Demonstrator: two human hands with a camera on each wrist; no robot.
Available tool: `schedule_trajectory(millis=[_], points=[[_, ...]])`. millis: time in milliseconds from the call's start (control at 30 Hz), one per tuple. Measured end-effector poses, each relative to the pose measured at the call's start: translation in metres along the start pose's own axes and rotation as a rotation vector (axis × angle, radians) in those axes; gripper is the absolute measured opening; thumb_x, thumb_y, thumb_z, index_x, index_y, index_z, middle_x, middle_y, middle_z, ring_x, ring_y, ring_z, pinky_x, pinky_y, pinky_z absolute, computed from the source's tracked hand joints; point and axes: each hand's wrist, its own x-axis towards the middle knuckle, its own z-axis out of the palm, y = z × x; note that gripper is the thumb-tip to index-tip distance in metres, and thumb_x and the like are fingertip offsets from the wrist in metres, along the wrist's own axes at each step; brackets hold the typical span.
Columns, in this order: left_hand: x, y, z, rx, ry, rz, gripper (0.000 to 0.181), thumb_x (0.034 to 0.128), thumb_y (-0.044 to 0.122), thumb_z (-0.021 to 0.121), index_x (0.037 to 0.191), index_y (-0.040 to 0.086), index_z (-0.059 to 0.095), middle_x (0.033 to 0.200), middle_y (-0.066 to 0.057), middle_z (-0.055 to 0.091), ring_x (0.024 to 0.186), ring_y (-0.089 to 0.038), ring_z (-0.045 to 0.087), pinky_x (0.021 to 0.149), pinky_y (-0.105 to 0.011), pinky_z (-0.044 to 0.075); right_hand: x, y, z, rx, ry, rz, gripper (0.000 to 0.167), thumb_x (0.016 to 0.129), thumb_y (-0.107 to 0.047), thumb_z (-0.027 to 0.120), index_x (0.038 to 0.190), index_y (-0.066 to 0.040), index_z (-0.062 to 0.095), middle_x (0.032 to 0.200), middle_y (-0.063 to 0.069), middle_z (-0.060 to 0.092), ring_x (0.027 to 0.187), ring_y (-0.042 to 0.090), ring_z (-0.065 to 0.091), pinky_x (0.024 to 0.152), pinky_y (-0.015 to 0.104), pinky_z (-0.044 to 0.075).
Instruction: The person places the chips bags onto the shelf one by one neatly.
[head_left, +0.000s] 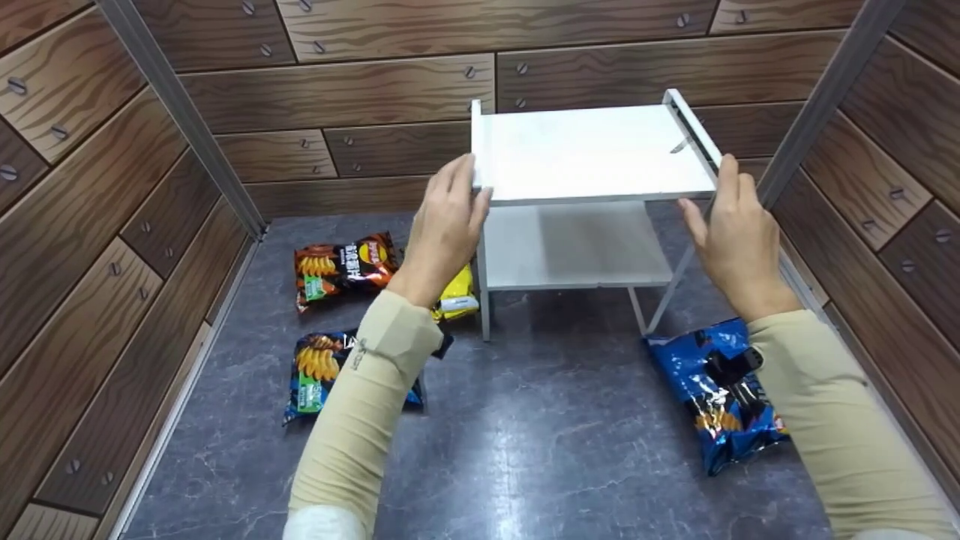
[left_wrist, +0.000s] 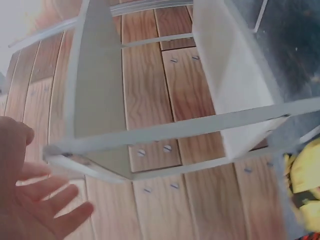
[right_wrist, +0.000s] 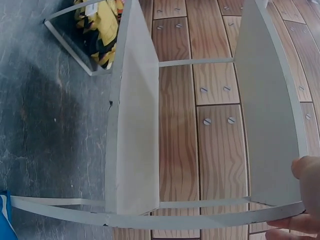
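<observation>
Between your forearms, a stretch of dark grey marbled surface (head_left: 540, 442) gives open room up to the white two-tier stand (head_left: 577, 244), which sits ahead of you, a little right of centre. Your left hand (head_left: 446, 217) is at the near left corner of its top board (head_left: 585, 154), fingers loosely extended and uncurled beside the side rail. Your right hand (head_left: 742, 244) straddles the near right corner, thumb and fingers to either side of the frame; its fingertips are partly hidden, so I cannot fairly tell whether it grips or merely touches. Of the snack bags, the right blue bag (head_left: 720, 412) lies nearest you, under your right wrist; the left blue bag (head_left: 321, 375) is half covered by your left forearm. Farther off are a yellow bag (head_left: 456, 292) beside the stand's left leg and a brown-and-orange bag (head_left: 346, 268) to its left. Wood-patterned walls (head_left: 405, 94) with metal corner posts (head_left: 187, 142) close in the space beyond.
</observation>
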Motion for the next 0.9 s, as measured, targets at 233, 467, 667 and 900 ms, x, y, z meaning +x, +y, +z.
schedule_trajectory(millis=[233,467,667,900], points=[[0.018,0.012,0.009,0.327,-0.027,0.268,0.041,0.1049,0.033,0.046,0.133,0.007,0.061,0.141,-0.010,0.059,0.138,-0.025,0.049,0.120,-0.042,0.035,0.001,0.001,0.001,0.008,0.004,0.003,0.067,0.100,-0.031,0.058,0.147,0.009,0.033,0.108,0.035,0.055,0.061,0.049,0.057,0.052,0.060,0.049],[0.018,0.010,0.025,0.450,0.065,0.321,0.040,0.1007,0.038,0.048,0.119,0.010,0.068,0.124,-0.004,0.070,0.131,-0.022,0.055,0.117,-0.043,0.039,-0.001,0.003,0.000,0.034,0.020,0.008,0.068,0.099,-0.030,0.059,0.148,0.008,0.032,0.110,0.036,0.055,0.064,0.054,0.057,0.055,0.063,0.048],[0.018,0.011,0.029,0.467,0.109,0.316,0.041,0.1004,0.038,0.047,0.119,0.008,0.068,0.123,-0.004,0.071,0.129,-0.022,0.057,0.117,-0.042,0.039,-0.004,0.005,-0.005,0.123,-0.025,0.010,0.071,0.099,-0.026,0.060,0.152,0.006,0.027,0.118,0.037,0.054,0.080,0.055,0.058,0.068,0.064,0.049],[0.020,0.013,0.029,0.461,0.120,0.308,0.041,0.1000,0.038,0.047,0.115,0.007,0.069,0.121,-0.004,0.073,0.128,-0.021,0.058,0.116,-0.042,0.041,-0.019,0.015,-0.010,0.243,-0.139,0.072,0.081,0.100,-0.031,0.057,0.158,-0.002,0.008,0.144,0.035,0.044,0.117,0.059,0.050,0.094,0.069,0.042]])
